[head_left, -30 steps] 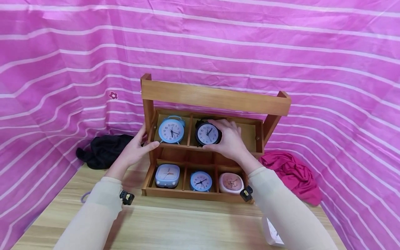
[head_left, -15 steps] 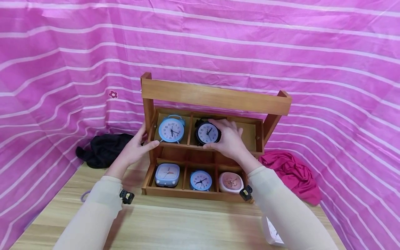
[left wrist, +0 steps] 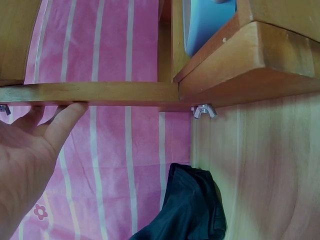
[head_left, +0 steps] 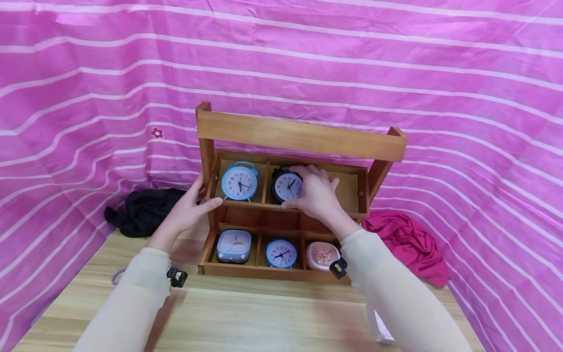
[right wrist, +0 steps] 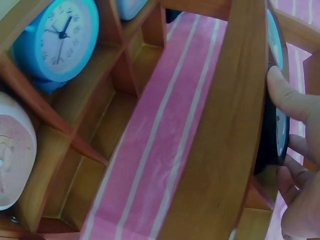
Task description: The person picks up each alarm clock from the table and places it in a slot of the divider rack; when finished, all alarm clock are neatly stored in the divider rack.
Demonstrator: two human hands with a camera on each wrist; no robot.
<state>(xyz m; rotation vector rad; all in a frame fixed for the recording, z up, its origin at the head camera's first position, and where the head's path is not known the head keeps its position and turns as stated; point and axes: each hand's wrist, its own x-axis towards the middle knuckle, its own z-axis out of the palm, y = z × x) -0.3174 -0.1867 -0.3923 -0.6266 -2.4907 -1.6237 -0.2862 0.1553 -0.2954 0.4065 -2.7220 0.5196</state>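
Five clocks sit in the wooden rack (head_left: 299, 139): two on the upper tier, three below. The black clock (head_left: 286, 186) stands upright in the upper middle compartment, dial facing the person. The right hand (head_left: 317, 194) grips it from its 3 o'clock side. The left hand (head_left: 190, 210), fingers fairly straight, holds the rack's post at the rack's 9 o'clock.

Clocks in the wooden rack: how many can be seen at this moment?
5. Upper tier: blue round clock in the left compartment, black clock in the middle, gripped by the right hand. Lower tier: pale blue square clock, blue round clock, pink clock. None seems hidden.
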